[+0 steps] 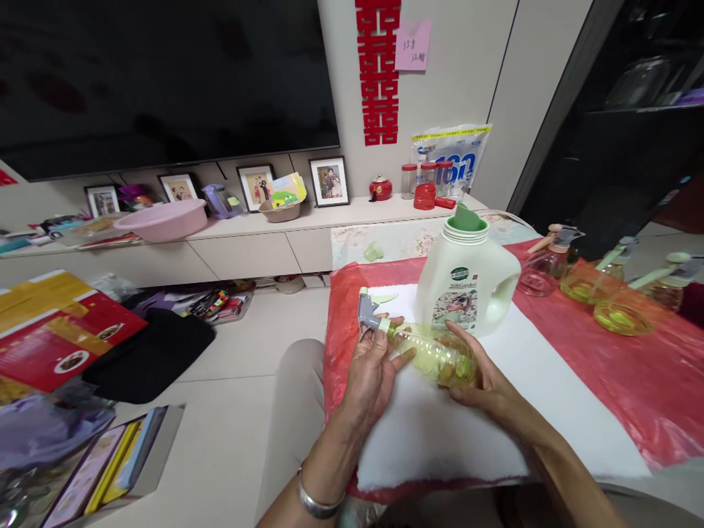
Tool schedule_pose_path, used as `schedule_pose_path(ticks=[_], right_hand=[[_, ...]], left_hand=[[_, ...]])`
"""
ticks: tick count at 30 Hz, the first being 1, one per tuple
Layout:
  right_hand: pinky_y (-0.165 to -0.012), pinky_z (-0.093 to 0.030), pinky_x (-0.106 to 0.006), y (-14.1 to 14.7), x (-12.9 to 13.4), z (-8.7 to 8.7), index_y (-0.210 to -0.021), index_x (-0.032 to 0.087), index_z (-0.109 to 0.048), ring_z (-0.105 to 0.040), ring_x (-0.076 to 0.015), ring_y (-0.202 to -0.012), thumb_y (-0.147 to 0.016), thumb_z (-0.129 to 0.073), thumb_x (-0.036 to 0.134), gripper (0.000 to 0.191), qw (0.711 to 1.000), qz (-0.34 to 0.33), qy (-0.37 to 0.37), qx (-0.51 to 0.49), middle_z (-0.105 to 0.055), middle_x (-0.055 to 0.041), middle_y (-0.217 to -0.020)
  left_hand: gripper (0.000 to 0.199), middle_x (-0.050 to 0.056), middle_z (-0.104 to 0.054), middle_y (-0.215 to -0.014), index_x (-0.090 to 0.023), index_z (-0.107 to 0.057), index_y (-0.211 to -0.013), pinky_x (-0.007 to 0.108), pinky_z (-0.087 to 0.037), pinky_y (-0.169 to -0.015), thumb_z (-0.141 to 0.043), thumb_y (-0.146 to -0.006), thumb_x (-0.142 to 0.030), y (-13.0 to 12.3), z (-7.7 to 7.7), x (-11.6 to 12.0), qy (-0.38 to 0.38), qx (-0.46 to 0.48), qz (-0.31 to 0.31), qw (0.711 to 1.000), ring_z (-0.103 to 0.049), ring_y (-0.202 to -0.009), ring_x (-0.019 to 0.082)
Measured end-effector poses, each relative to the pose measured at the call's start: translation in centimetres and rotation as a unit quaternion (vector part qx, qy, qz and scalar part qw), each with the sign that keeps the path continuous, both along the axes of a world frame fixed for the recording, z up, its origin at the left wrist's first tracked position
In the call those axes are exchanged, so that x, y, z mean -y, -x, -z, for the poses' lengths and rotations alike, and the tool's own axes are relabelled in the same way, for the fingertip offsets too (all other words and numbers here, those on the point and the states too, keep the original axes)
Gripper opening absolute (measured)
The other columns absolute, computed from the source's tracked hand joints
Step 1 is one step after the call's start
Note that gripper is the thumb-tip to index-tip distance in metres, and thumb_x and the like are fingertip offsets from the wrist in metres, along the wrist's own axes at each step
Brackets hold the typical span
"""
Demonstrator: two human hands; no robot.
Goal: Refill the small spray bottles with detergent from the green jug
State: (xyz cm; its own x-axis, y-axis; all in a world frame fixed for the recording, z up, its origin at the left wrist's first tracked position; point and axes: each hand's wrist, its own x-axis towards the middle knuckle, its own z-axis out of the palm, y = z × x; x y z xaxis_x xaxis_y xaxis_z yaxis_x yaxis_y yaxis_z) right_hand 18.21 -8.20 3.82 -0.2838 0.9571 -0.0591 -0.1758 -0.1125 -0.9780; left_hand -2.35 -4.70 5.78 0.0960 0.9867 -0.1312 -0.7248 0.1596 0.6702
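Observation:
A see-through yellow-green spray bottle (432, 353) lies tilted on its side between my two hands, above a white sheet. Its grey trigger head (369, 314) with a light green lever points left. My left hand (374, 367) grips the bottle at its neck, just below the trigger head. Around the base end, my right hand (481, 374) is closed with the thumb below and fingers above. Right behind the bottle stands a large pale green detergent jug (467, 271), upright, with a green spout (466, 218) showing at its uncapped top.
Several more spray bottles (624, 308) stand on the red plastic covering (583, 330) at the right. The white sheet (440, 447) lies under my hands. A low cabinet behind carries a pink basin (165, 220), framed photos and red-lidded jars (427, 176). Boxes and bags sit at the left.

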Motion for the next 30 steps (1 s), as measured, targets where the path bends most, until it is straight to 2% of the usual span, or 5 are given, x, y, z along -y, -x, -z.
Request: schedule_pose_path(ticks=[7, 13, 19, 23, 30], right_hand=[[-0.068, -0.052, -0.029, -0.6, -1.2, 2.1, -0.155, 0.016, -0.032, -0.059, -0.0156, -0.078, -0.082, -0.07, 0.067, 0.096, 0.999, 0.017, -0.03, 0.04, -0.061, -0.0137, -0.115], [-0.069, -0.052, -0.032, -0.4, -1.0, 2.1, -0.164, 0.018, -0.007, -0.061, -0.0175, -0.067, -0.096, -0.046, 0.069, 0.093, 0.996, 0.049, -0.026, 0.073, -0.062, -0.0034, -0.074], [-0.097, -0.055, -0.035, -0.3, -0.6, 1.4, -0.161, 0.033, -0.021, -0.058, -0.0249, -0.122, -0.077, -0.083, 0.045, 0.105, 0.999, -0.01, -0.017, 0.048, -0.039, -0.0116, -0.154], [-0.109, -0.047, -0.035, -0.6, -1.0, 1.6, -0.155, 0.026, -0.036, -0.046, -0.0271, -0.138, -0.081, -0.076, 0.053, 0.088, 0.998, 0.002, -0.038, 0.05, -0.039, -0.0103, -0.156], [-0.069, -0.053, -0.031, -0.8, -1.3, 2.7, -0.161, 0.017, -0.024, -0.061, -0.0172, -0.073, -0.092, -0.056, 0.066, 0.091, 0.996, 0.041, -0.024, 0.074, -0.066, -0.0093, -0.094]], left_hand=[[0.037, 0.005, -0.065, -0.122, -0.023, -0.063, -0.104, 0.048, -0.055, -0.096, -0.085, -0.077, -0.037, 0.6, -0.2, 0.0, -0.004, 0.003, 0.02, 1.0, -0.064, -0.106, 0.022], [0.042, 0.005, -0.066, -0.119, -0.023, -0.064, -0.105, 0.045, -0.057, -0.091, -0.087, -0.074, -0.04, 0.3, 0.0, 0.0, 0.005, 0.0, 0.003, 1.0, -0.065, -0.099, 0.02], [0.039, 0.005, -0.067, -0.118, -0.023, -0.064, -0.106, 0.047, -0.056, -0.092, -0.085, -0.076, -0.038, 0.7, 0.3, -0.4, 0.009, -0.017, -0.014, 1.0, -0.066, -0.1, 0.021], [0.04, 0.006, -0.066, -0.119, -0.022, -0.066, -0.105, 0.048, -0.055, -0.093, -0.086, -0.074, -0.038, 1.0, 0.2, -0.4, 0.002, -0.018, 0.0, 1.0, -0.065, -0.104, 0.024], [0.04, 0.006, -0.065, -0.121, -0.023, -0.064, -0.107, 0.045, -0.057, -0.091, -0.085, -0.077, -0.038, 0.9, 0.2, -0.2, -0.011, -0.022, 0.01, 1.0, -0.066, -0.102, 0.023]])
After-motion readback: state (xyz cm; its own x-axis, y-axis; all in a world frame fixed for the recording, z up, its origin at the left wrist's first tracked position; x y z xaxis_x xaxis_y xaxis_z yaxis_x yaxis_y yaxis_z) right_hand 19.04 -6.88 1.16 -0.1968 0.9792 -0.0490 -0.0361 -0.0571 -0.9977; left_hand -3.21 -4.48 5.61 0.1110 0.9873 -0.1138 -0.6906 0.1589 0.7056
